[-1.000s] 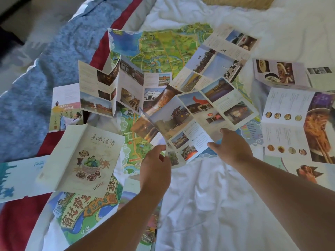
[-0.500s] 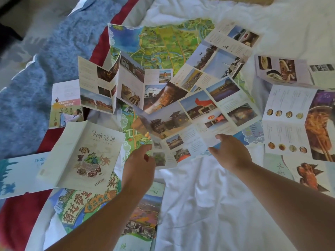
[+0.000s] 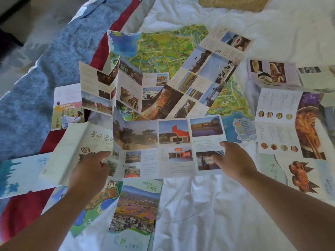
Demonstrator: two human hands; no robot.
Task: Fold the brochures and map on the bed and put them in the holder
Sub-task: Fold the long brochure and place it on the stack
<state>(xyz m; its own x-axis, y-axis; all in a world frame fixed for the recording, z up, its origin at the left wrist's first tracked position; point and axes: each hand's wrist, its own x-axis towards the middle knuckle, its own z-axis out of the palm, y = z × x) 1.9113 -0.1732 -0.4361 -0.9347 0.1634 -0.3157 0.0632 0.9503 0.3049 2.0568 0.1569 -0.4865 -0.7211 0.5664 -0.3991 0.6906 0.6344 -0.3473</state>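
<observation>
Paper photo brochure [image 3: 163,147] is held spread just above the bed [image 3: 199,205], on the near side of the map [image 3: 163,48], with the left hand [image 3: 88,171] and right hand [image 3: 233,163] each pinching a side edge, apparently to square its panels for folding.

White booklet [image 3: 72,145] cover: 寻味宿, with the fourth character cut off by the photo brochure [image 3: 163,147]. Landscape brochure [image 3: 137,205] at the near edge: 自然 in large green brush type along the bottom. Its top-right corner has two short lines, probably 项王故里 / 酒都宿迁, blurred. Photo brochure body print is too small to read.
</observation>
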